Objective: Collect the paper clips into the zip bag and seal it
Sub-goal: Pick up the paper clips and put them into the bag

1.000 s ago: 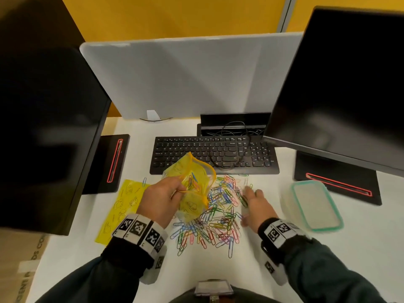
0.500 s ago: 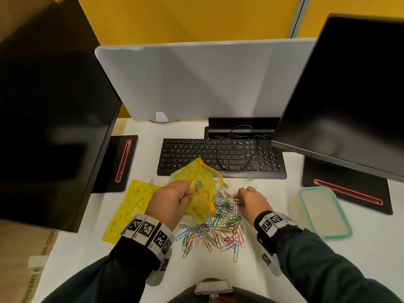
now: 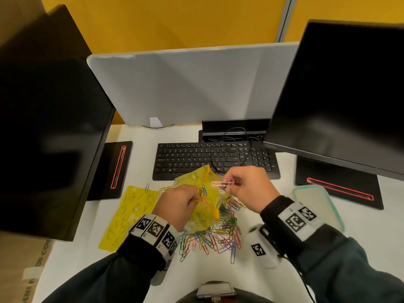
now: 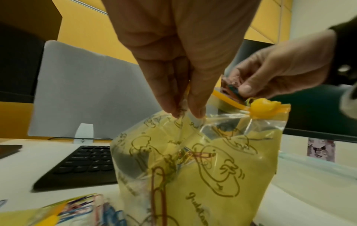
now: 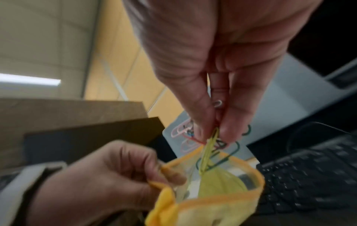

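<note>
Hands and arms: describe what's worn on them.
Both hands, left hand and right hand, are bare. Each wrist carries a white band printed with black square tag markers. Dark long sleeves cover both arms; a small white tagged block hangs under the right wrist.

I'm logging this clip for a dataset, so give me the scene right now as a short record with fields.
left hand: holds the zip bag by its mouth edge
bag state: open, some clips inside
right hand: fingers pinch a small bunch of paper clips at the mouth
loose clip pile: on the desk, below the bag
second yellow bag: flat, left
</note>
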### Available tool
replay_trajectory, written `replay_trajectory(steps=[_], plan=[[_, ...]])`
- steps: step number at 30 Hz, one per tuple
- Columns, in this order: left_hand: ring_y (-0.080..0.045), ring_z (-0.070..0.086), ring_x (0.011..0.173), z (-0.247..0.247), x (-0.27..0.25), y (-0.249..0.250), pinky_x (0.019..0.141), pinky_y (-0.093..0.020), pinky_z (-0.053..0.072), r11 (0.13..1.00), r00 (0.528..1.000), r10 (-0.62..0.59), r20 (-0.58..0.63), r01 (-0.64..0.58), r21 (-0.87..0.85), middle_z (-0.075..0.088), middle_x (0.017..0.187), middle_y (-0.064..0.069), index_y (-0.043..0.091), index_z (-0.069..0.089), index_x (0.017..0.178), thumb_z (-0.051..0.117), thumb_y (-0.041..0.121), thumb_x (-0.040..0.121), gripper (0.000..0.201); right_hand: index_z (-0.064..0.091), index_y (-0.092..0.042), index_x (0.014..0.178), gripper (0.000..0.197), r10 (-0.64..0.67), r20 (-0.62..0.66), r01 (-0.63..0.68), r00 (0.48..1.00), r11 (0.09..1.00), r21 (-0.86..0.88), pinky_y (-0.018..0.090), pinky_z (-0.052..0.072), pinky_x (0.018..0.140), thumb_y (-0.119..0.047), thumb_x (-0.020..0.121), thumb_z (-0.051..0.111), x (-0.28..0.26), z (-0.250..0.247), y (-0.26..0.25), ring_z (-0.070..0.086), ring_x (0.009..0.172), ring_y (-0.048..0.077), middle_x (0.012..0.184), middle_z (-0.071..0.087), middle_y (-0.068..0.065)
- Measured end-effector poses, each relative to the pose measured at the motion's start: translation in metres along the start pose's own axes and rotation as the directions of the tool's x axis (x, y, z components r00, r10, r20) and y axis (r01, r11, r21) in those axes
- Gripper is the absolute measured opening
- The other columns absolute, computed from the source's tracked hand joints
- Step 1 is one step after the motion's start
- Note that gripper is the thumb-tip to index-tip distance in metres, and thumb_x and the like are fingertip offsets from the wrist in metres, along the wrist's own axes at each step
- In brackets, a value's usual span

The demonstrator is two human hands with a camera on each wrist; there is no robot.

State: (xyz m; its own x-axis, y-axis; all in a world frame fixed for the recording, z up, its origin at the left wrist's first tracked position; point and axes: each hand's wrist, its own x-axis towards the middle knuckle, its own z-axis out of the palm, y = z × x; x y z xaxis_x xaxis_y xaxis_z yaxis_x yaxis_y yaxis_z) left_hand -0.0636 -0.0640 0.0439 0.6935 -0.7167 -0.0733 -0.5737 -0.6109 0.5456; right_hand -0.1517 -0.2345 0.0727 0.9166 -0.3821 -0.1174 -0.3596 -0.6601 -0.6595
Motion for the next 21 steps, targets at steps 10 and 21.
replay_trajectory(steps=[10,21], plan=[[-0.024,0.065,0.087,-0.002,-0.003,-0.002,0.075,-0.031,0.051,0.998,0.997,0.001,-0.081,-0.006,-0.060,0.072,0.095,-0.005,0.013,0.069,0.081,0.063,0.006,0.079,0.009,0.066,-0.015,0.093,0.015,0.172,-0.176,-0.145,0.969,0.977,0.157,0.023,0.051,0.079,-0.005,0.082,0.063,0.024,0.011,0.038,0.062,0.080,0.014,0.088,0.067,0.000],[-0.025,0.067,0.090,-0.018,-0.006,-0.022,0.081,-0.037,0.055,0.994,0.981,-0.096,-0.168,0.085,-0.071,0.072,0.104,-0.008,0.011,0.070,0.079,0.068,0.004,0.077,0.007,0.021,-0.013,0.145,0.063,0.248,0.207,-0.181,0.946,0.937,-0.298,0.038,0.028,0.115,0.000,0.089,0.048,0.020,0.084,0.084,0.022,0.141,0.030,0.156,0.010,0.013]])
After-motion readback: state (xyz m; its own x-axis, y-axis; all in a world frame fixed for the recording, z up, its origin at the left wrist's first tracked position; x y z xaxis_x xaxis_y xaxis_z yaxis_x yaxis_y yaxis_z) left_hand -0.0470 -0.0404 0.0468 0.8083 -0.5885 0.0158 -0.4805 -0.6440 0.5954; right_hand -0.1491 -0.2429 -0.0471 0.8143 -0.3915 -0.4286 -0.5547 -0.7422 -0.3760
